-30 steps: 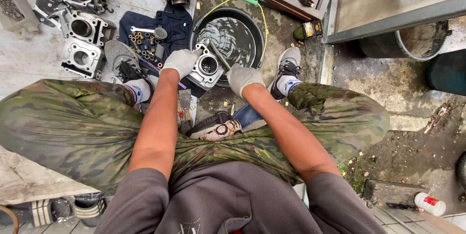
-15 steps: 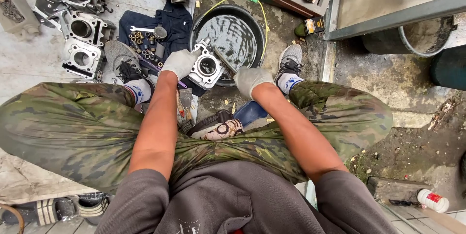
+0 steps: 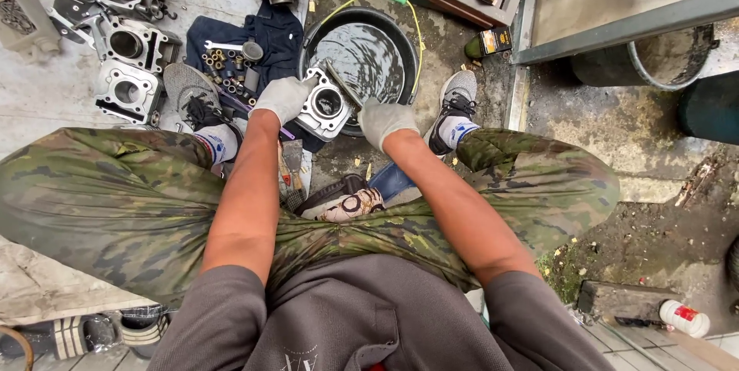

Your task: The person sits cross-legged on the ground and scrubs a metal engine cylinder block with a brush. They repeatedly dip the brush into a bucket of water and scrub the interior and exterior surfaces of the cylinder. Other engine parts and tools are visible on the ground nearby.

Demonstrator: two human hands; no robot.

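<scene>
Near the upper middle of the frame, the gloved left hand (image 3: 282,98) grips a metal cylinder block (image 3: 327,104) by its side, holding it over the near rim of a black basin (image 3: 400,40) of rippling liquid. The gloved right hand (image 3: 385,121) is closed around a flat tool (image 3: 342,83) laid across the block's bore.

The block looks heavy and wet; held by one hand only, it could slip and drop into the basin, splashing the shoes (image 3: 454,101) on either side. The tool could also skid off the edge and scratch the bore.

The tool's handle is hidden inside the glove, so its kind is unclear. The small parts on the blue cloth (image 3: 269,32) are too small to identify.
</scene>
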